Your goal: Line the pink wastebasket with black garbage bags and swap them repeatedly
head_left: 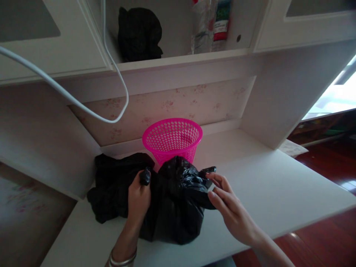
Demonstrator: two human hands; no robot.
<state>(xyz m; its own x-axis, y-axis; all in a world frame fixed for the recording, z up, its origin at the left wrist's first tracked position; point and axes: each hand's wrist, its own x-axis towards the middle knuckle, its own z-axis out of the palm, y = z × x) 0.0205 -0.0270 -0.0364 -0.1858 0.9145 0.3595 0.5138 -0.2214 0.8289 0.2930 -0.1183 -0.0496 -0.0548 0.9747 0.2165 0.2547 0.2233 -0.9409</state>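
Observation:
A full black plastic bag (178, 218) rests on the white desktop, bunched and shiny at its top. My left hand (139, 198) is closed in a fist around a twisted end of it, and a bit of black plastic pokes out above the thumb. On the other side, the fingers of my right hand (229, 207) hold a loose flap of the bag, with the thumb lower down against the plastic. Just behind the bag stands a pink perforated basket (172, 152), its lower part hidden. What the bag contains is hidden.
More black material (111, 189) lies crumpled to the left. A white cable (80, 105) hangs across the upper left. On the shelf above are a dark bundle (139, 35), a clear plastic container (201, 29) and a red-and-green package (221, 22). The white desktop (264, 181) extends rightward.

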